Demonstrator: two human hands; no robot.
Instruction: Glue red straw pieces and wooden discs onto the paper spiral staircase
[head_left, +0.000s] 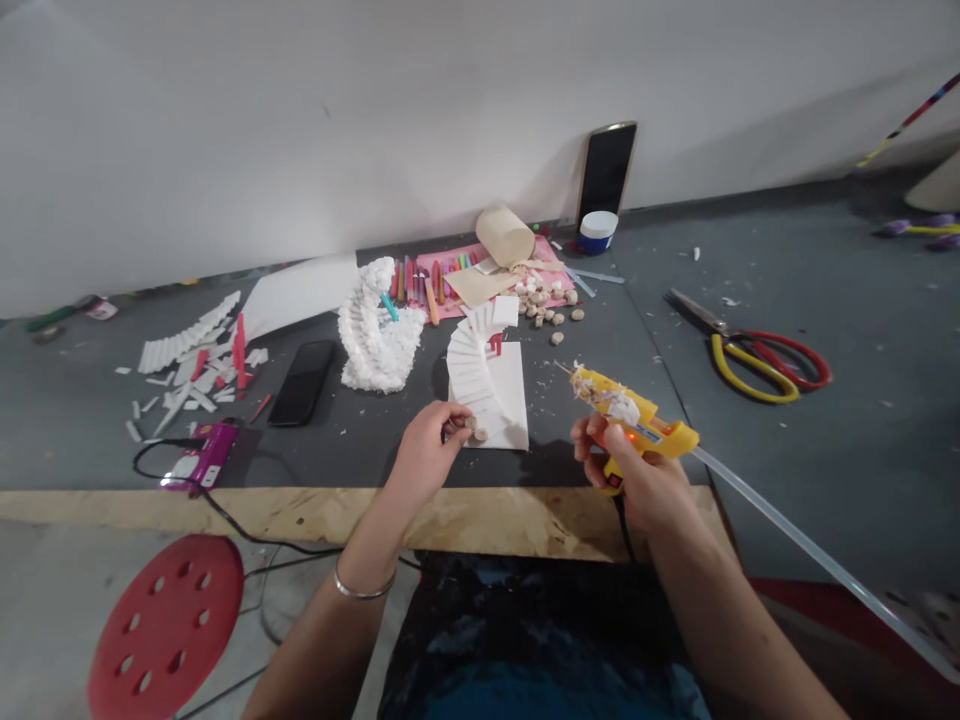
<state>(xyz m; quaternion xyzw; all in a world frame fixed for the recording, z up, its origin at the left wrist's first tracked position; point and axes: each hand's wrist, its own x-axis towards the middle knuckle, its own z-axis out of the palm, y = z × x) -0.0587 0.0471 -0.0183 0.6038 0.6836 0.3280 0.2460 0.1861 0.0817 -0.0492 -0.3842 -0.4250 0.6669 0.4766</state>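
My left hand pinches a small beige pebble at the foot of a curved white staircase model. A second pebble sits right beside it on the white base. A red piece stands under the upper steps. In my right hand is a yellow hot glue gun, its nozzle pointing up and left, apart from the model. Scraps cling to its front, and a long clear glue stick sticks out of its back.
Loose pebbles lie behind the model. A fluffy white model, a phone and white and red scraps are at left. Scissors lie at right. A second phone leans on the wall behind a jar.
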